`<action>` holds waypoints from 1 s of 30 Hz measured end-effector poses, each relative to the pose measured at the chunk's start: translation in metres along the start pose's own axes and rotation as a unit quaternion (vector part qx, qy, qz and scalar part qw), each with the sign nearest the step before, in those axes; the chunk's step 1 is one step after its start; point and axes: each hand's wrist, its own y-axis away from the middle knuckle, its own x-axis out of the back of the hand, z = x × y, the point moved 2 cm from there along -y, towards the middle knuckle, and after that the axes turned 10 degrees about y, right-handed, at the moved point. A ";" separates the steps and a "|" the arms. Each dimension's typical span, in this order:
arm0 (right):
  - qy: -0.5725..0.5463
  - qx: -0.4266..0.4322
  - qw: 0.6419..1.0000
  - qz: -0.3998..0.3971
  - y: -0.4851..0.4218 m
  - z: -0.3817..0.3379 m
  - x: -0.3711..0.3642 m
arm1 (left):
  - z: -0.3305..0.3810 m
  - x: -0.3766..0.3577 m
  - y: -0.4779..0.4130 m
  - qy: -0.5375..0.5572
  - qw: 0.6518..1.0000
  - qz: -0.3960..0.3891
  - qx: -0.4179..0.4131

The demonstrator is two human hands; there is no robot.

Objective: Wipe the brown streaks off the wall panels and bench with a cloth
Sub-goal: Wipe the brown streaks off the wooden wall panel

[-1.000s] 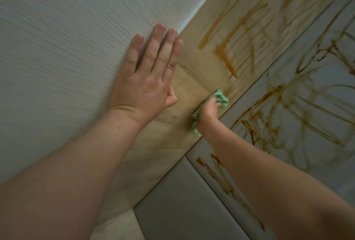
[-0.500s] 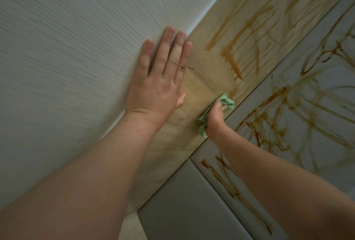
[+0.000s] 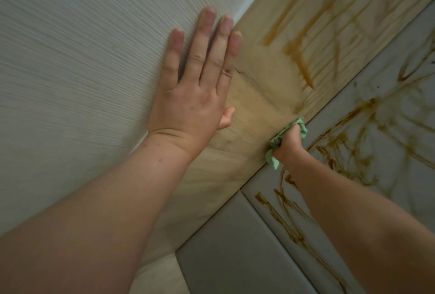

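Note:
My right hand (image 3: 288, 144) is closed around a crumpled green cloth (image 3: 275, 143) and presses it on the light wooden panel (image 3: 254, 110), right at the seam with the grey panel (image 3: 388, 115). Brown streaks (image 3: 299, 56) cover the wooden panel above the cloth; the patch beside the cloth looks smeared but free of lines. More brown streaks (image 3: 341, 148) run over the grey panel and under my right forearm. My left hand (image 3: 195, 91) lies flat, fingers spread, on the white textured wall (image 3: 82, 58), holding nothing.
A thin dark crack (image 3: 244, 75) marks the wooden panel by my left fingertips. A plain grey panel (image 3: 230, 260) without streaks sits at the bottom, next to a pale strip (image 3: 160, 275).
My right hand with the cloth has slid slightly down along the seam of the wooden panel. The view has shifted; my left hand stays flat on the wall.

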 end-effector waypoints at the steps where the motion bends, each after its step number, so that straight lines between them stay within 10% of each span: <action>1: -0.012 0.015 1.000 0.000 0.010 -0.014 0.003 | 0.000 0.000 0.000 -0.007 1.000 0.002 0.000; 9: 0.076 0.193 0.978 0.019 0.185 -0.094 -0.028 | 0.000 -0.003 0.000 0.008 1.000 0.003 0.011; 15: 0.186 0.524 0.830 -0.048 0.271 -0.095 -0.039 | -0.003 -0.007 0.001 0.033 0.999 -0.002 0.019; 21: 0.166 0.250 0.954 0.024 0.226 -0.122 -0.022 | -0.002 -0.010 0.001 0.030 0.999 -0.003 0.014; 26: 0.253 0.388 0.882 -0.087 0.307 -0.093 -0.033 | -0.001 -0.009 0.001 0.034 0.999 0.010 0.015; 30: 0.215 0.394 0.894 -0.008 0.306 -0.152 -0.041 | -0.002 -0.009 0.001 0.030 0.999 0.015 0.016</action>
